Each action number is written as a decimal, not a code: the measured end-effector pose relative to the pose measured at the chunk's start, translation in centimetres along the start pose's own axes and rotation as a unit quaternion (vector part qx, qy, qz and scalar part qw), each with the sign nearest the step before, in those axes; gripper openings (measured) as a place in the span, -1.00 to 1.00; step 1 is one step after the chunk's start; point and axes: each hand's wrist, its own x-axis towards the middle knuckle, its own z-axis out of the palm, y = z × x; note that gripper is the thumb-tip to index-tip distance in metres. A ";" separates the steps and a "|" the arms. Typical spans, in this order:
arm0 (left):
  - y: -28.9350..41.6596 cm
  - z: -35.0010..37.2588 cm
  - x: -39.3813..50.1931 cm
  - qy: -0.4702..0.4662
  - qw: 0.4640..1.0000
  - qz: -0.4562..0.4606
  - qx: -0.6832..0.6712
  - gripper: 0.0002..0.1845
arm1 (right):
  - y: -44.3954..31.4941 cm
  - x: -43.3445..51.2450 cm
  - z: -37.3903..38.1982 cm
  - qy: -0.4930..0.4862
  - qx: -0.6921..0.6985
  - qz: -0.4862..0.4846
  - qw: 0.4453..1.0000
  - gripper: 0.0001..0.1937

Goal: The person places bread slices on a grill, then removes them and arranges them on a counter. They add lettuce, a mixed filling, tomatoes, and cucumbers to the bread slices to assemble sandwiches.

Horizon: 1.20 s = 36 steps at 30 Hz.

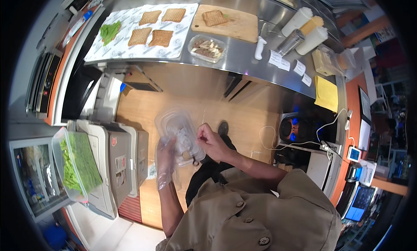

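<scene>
A clear plastic container (182, 133), blurred, is held over the floor by my left hand (166, 159), which wears a thin clear plastic glove. White, wispy contents show through its wall. My bare right hand (208, 140) is beside its right side, fingers curled; whether it touches or pinches anything cannot be told. On the steel counter ahead, several toasted bread slices (139, 36) and a lettuce leaf (110, 32) lie on printed white paper (123, 54). Another toasted piece (214, 17) sits on a wooden cutting board (241, 24). An open plastic tub (207, 48) holds brown and pale food.
A white-handled knife (260, 47), squeeze bottles (297, 21), paper slips (279, 59) and a yellow cloth (326, 94) line the counter's right part. At left, a lettuce tub (78, 163) rests on grey bins (120, 159). White cables (286, 146) trail at right.
</scene>
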 end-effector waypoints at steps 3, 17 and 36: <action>0.6 -0.7 -1.0 -0.017 0.998 -0.020 0.057 -0.58 | -0.6 -0.5 0.5 0.038 0.007 -0.045 0.998 -0.80; 0.3 0.4 -1.0 -0.049 0.999 0.019 -0.007 -0.44 | 12.4 14.2 -22.0 -0.132 -0.898 0.046 0.418 -0.57; -4.1 14.2 18.7 -0.177 0.974 -0.051 0.131 -0.72 | 13.7 -1.1 17.0 0.020 -0.287 -0.358 0.888 -0.76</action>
